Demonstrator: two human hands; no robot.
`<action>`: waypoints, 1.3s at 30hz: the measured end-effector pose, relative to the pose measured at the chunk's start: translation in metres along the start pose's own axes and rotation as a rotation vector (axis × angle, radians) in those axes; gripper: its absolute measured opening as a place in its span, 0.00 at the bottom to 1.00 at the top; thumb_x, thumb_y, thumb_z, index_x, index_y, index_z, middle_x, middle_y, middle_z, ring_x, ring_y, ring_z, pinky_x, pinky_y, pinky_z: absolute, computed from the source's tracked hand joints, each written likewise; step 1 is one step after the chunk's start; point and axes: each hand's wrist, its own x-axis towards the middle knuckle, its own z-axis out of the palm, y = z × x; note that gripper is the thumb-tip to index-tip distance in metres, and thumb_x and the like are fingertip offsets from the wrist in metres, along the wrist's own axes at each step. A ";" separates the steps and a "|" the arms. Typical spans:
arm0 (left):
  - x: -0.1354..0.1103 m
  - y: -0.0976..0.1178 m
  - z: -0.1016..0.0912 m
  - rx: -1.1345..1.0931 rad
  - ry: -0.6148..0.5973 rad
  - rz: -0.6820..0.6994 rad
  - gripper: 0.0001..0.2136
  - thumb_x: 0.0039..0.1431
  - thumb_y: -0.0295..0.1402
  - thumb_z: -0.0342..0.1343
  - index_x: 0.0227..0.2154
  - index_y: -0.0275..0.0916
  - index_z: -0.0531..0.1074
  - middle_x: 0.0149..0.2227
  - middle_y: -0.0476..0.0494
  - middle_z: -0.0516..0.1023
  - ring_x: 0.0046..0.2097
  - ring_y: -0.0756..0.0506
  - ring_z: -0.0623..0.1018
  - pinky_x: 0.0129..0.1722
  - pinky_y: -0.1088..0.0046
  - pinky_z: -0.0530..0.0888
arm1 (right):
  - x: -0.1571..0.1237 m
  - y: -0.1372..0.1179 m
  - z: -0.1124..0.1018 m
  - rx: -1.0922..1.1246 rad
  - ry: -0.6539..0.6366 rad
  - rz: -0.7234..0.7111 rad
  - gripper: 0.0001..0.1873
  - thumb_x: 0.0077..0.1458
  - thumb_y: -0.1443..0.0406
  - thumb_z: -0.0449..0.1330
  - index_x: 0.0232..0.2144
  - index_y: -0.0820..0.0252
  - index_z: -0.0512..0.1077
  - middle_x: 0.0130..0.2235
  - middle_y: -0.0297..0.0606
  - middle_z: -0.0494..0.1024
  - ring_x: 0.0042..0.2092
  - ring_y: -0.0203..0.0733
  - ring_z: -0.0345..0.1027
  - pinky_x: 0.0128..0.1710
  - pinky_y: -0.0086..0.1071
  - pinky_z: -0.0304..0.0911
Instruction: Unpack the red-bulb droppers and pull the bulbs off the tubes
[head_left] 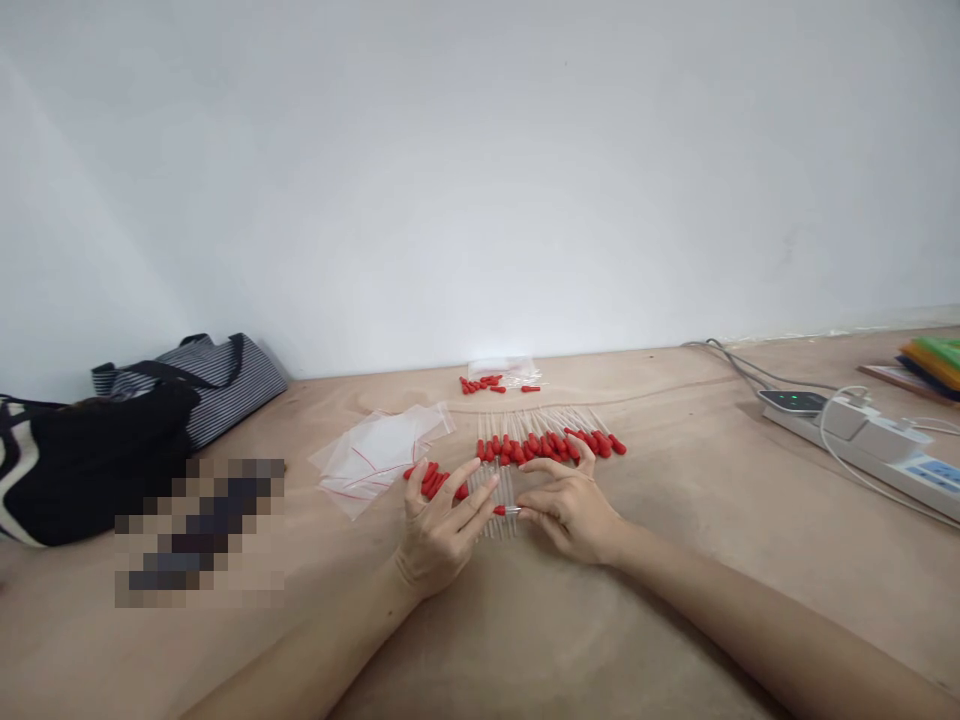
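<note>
My left hand is closed on a red rubber bulb, mostly covered by my fingers. My right hand pinches a clear dropper tube, whose end meets the bulb's mouth. Beneath both hands lie several bare clear tubes side by side. Loose red bulbs rest by my left fingers, partly hidden. Just beyond my hands, a row of droppers with red bulbs lies with the tubes pointing away from me.
Clear zip bags lie left of the droppers. Near the wall are more red bulbs and thin tubes by a bag. A black bag and a striped bag stand left. A power strip with cables sits right.
</note>
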 end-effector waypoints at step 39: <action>-0.011 -0.065 0.002 -0.234 -0.457 -0.778 0.11 0.52 0.40 0.48 0.27 0.40 0.72 0.26 0.47 0.75 0.32 0.46 0.72 0.34 0.69 0.68 | 0.000 -0.009 0.023 0.057 -0.078 0.294 0.13 0.57 0.71 0.43 0.34 0.61 0.67 0.39 0.39 0.71 0.41 0.38 0.62 0.41 0.36 0.49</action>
